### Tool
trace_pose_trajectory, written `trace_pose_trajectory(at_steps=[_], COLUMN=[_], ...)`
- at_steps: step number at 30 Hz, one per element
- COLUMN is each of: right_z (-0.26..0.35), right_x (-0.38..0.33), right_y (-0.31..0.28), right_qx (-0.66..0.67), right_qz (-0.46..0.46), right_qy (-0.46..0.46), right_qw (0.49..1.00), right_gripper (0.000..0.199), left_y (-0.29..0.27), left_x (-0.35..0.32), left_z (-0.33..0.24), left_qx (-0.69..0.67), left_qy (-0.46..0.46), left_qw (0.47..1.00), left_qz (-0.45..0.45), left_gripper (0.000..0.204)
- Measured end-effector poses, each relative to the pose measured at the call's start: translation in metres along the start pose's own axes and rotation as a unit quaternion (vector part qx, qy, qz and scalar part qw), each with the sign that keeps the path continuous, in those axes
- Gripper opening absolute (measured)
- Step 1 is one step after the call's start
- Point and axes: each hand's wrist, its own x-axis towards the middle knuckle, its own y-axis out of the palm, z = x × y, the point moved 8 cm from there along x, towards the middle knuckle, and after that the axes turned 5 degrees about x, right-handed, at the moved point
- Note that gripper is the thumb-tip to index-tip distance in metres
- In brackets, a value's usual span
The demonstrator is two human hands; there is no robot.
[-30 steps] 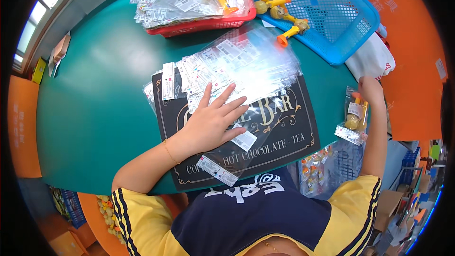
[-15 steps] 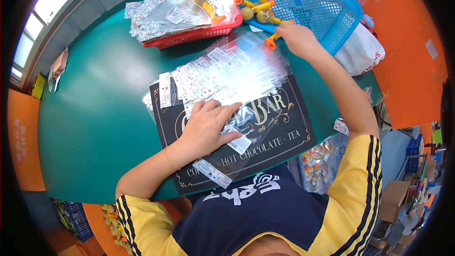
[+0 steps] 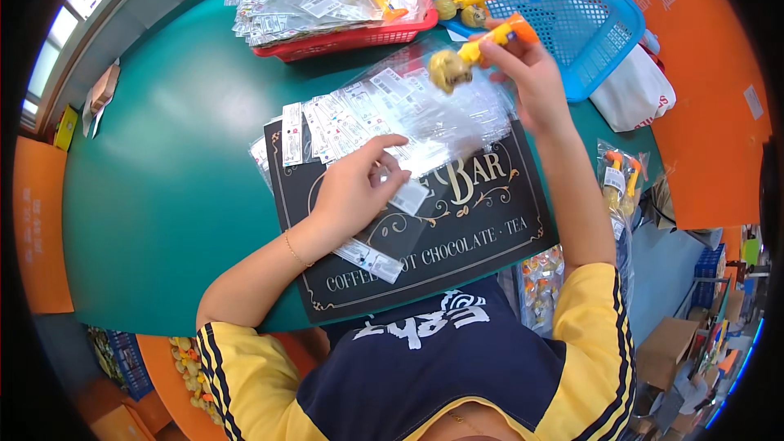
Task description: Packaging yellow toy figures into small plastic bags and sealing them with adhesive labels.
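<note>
The right hand (image 3: 529, 73) pinches an orange-handled toy (image 3: 478, 47), its round yellow head hanging left of the fingers. The left hand (image 3: 353, 186) pinches a clear plastic bag (image 3: 408, 194) off the fanned stack (image 3: 392, 110) just above it

A small toy (image 3: 478, 47) with a round olive-yellow head and an orange-and-yellow handle tilts head-down to the left above the far right of a fanned spread of clear plastic bags (image 3: 392, 114) lying flat on the black placemat.

A round teal tabletop (image 3: 163, 163) is lit by daylight from a window (image 3: 73, 41) at upper left; orange walls (image 3: 702, 98) are seen around it.
</note>
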Motion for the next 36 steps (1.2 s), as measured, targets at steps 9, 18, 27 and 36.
trace_pose_trajectory(at_steps=[9,18,27,36], right_z=[-0.095,-0.093,-0.055,-0.085], right_x=[-0.041,-0.045,-0.016,-0.019], right_y=[0.047,0.057,0.044,0.065], right_qx=[0.386,0.251,0.177,0.222], right_qz=[0.016,0.02,0.007,0.081], right_qy=[0.316,0.261,0.204,0.263], right_qw=[0.867,0.932,0.963,0.936], right_gripper=[0.024,0.025,0.031,0.026], left_y=[0.005,-0.019,-0.019,-0.021], left_x=[-0.012,0.008,0.02,0.02], left_z=[-0.013,-0.044,-0.013,0.0], left_qx=[0.275,0.344,0.269,0.149], left_qy=[0.053,0.252,0.171,0.115], left_qw=[0.955,0.894,0.945,0.981], left_qz=[0.094,-0.136,-0.078,-0.052], left_gripper=[0.026,0.026,0.031,0.021])
